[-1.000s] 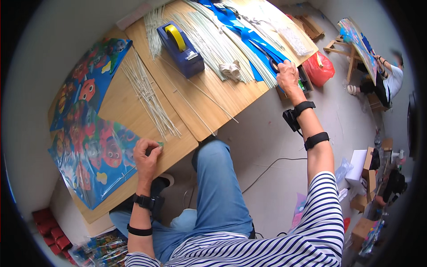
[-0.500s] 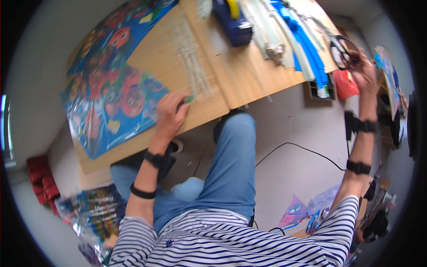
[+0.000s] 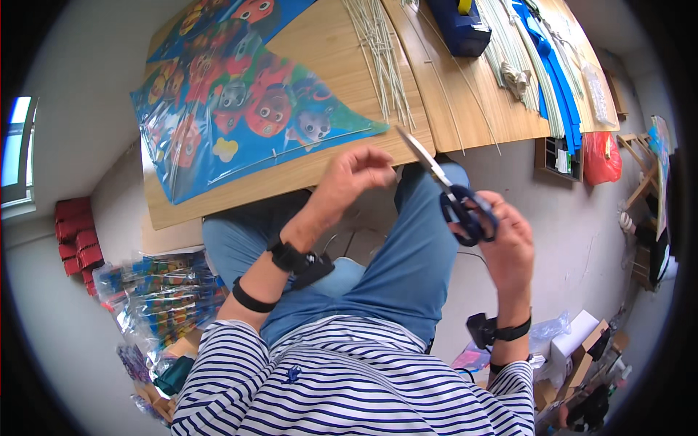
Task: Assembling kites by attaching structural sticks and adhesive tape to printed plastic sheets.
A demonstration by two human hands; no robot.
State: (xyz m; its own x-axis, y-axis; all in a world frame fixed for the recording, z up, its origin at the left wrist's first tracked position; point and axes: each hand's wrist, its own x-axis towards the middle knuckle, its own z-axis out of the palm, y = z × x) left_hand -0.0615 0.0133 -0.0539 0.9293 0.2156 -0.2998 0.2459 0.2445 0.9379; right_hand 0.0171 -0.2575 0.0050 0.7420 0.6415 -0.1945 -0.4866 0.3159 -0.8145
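Note:
My right hand grips a pair of scissors by the dark handles. The blades are together and point up and left toward the table edge. My left hand is just off the front edge of the table, its fingers loosely bent and the thumb apart from the index finger; nothing shows between them. Beside it on the table lies a glossy plastic sheet printed with cartoon figures on blue, with a green right corner. A thin pale rod runs along its near edge.
The wooden table also bears several thin white rods, a dark blue tape dispenser, pale strip bundles and blue strips. A red bag hangs past the right edge. Shiny packets are stacked at lower left.
My right hand has brought the scissors from the table's far right toward the middle. My left hand has left the sheet's green corner. The view has shifted left.

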